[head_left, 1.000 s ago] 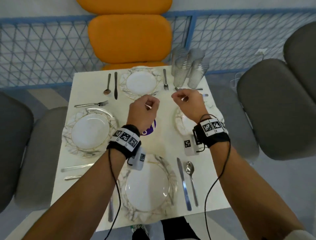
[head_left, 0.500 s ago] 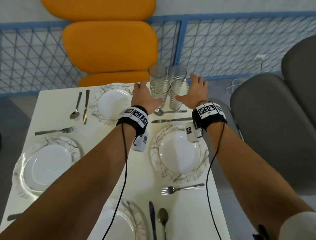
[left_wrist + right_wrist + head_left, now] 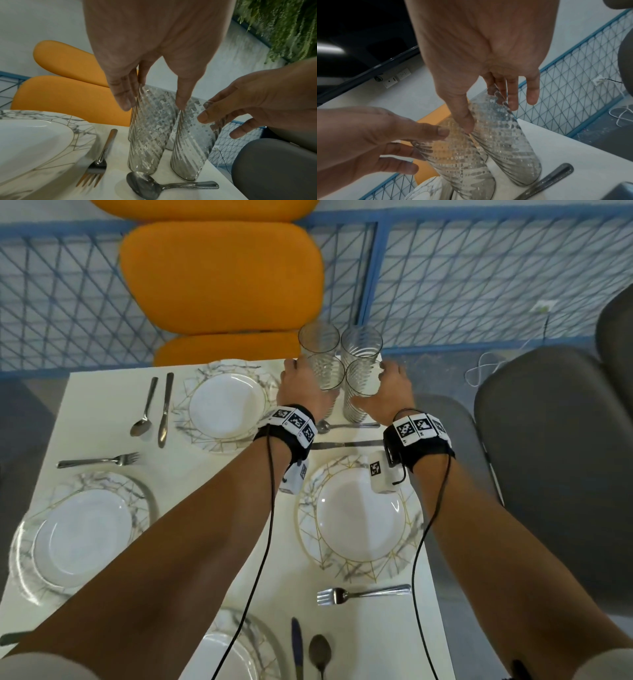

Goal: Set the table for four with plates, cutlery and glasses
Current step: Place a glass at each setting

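four ribbed glasses [image 3: 339, 364] stand bunched together upright at the far right corner of the white bench [image 3: 102, 392]. your left hand [image 3: 301, 392] is on the near left glass [image 3: 145, 135]: fingers and thumb lie nearly straight down its sides, so the grip is apart and only touching the rim area, not wrapped round. your right hand [image 3: 387, 392] does the same on the near right glass [image 3: 503, 142], thumb on one side and fingers on the other, loose and straight rather than clamped.

just in front of the glasses a spoon [image 3: 346, 425] lies crosswise, then a knife [image 3: 346, 444], then the right plate [image 3: 359, 518] with a fork [image 3: 363, 594] on its near side. the far plate [image 3: 226, 405] sits left of your left hand, with a spoon and knife pair [image 3: 154, 412] further left. the left plate [image 3: 78, 535] has a fork [image 3: 99, 461] beyond it. the near plate [image 3: 239, 652] is partly under your left forearm, knife and spoon beside it. an orange chair [image 3: 222, 275] stands behind the bench, grey chairs [image 3: 555, 460] to the right.
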{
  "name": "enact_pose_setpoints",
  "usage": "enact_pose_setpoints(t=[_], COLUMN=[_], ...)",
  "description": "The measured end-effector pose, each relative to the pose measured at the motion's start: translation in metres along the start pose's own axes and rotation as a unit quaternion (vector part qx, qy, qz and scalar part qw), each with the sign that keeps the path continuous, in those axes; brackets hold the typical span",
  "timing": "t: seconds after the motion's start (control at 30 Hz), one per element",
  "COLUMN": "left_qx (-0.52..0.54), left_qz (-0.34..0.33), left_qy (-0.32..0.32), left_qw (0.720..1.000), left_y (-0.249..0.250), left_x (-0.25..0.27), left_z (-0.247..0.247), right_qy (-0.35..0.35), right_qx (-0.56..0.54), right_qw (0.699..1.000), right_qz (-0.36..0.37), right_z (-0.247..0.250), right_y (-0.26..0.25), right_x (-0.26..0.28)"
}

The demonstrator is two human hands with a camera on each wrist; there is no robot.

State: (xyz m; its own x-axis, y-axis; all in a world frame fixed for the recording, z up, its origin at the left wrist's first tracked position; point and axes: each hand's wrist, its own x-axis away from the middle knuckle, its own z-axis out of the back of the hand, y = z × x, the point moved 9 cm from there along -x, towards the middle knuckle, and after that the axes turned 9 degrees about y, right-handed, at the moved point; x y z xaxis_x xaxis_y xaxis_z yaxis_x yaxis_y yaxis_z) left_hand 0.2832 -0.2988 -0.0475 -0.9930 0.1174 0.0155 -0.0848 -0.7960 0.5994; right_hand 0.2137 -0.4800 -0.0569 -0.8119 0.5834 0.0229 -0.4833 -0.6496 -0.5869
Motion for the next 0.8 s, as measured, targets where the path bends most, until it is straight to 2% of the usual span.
enact_pose_setpoints(t=[0.13, 0.4, 0.63, 0.8], left_qx=[0.052, 0.095, 0.103, 0.106], left_qz=[-0.006, -0.011, 0.012, 0.029], left_qy=[0.037, 0.062, 0.090, 0.110], left_qw=[0.998, 0.994, 0.991, 0.988], left_y=[-0.002, -0.025, -0.087, -0.142], left_x=[0.005, 0.030, 0.058, 0.075], left_z=[0.014, 0.061, 0.116, 0.161], right_qy=[0.034, 0.057, 0.063, 0.046], right_qx=[-0.028, -0.061, -0.106, -0.130], right_qw=[0.999, 0.997, 0.992, 0.989], right_qz=[-0.004, 0.003, 0.034, 0.055], right_z=[0.012, 0.028, 0.017, -0.010], right_y=[0.003, -0.011, -0.053, -0.088], right_x=[0.006, 0.047, 0.101, 0.139])
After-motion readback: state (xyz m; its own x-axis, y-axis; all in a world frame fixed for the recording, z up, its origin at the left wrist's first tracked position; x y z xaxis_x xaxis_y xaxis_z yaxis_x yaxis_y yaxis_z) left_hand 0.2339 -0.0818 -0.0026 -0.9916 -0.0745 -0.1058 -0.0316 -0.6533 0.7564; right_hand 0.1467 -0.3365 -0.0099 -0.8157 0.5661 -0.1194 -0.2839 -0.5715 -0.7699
